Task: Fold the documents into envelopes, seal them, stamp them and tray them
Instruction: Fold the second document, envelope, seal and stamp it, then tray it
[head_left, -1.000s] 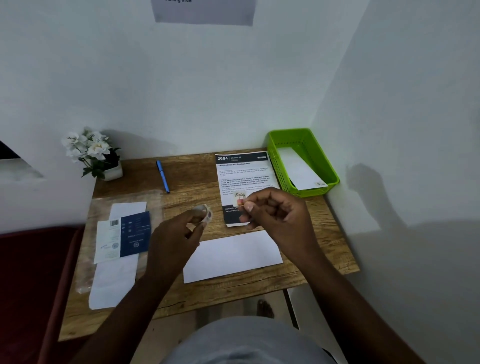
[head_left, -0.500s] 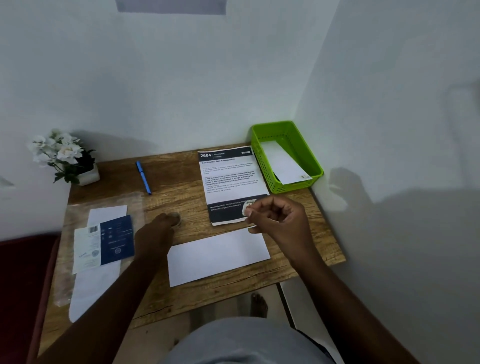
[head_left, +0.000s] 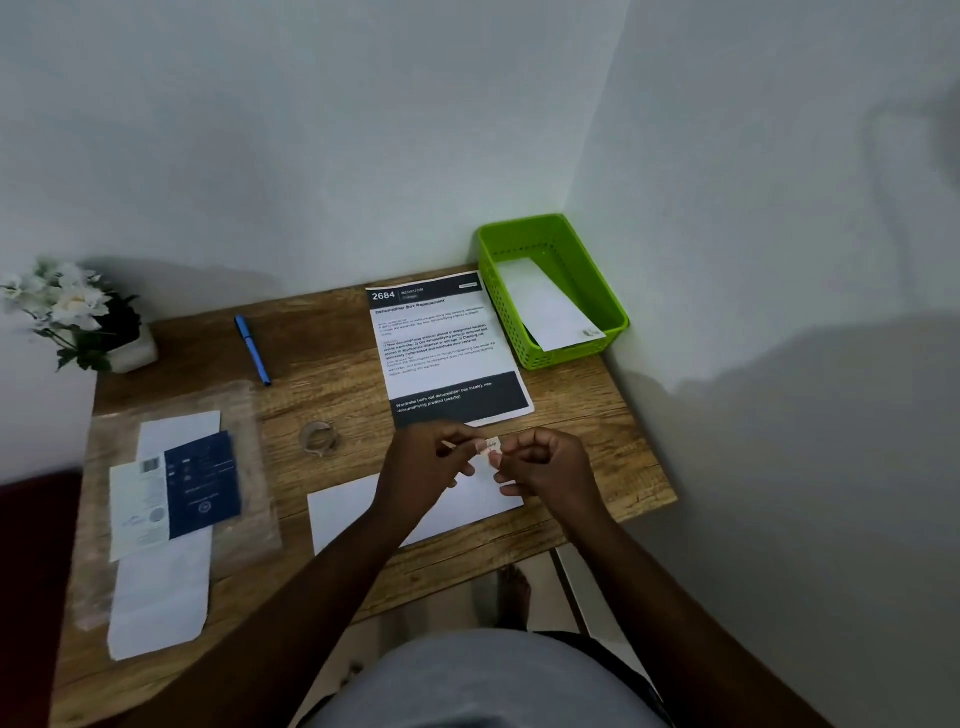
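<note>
Both hands meet above the near middle of the wooden bench (head_left: 322, 374). A small stamp (head_left: 490, 446) sits between them. Left hand (head_left: 423, 467): fingers pressed onto the stamp's left edge, the rest curled. Right hand (head_left: 543, 467): fingers pinching the stamp's right side, the others folded in.

A white envelope (head_left: 343, 512) lies flat directly under the hands, partly covered by them. The stamp is held clear of it, just above its far edge.

A roll of stamps (head_left: 317, 438) rests on the bench left of the hands, apart from them. A printed sheet (head_left: 441, 338) lies beyond the hands. A green tray (head_left: 613, 306) stands at the far right corner, one envelope inside. A blue pen (head_left: 253, 349) lies far left of centre. A packet of envelopes (head_left: 171, 499) sits at the left edge. A flower pot (head_left: 78, 317) stands in the far left corner.
</note>
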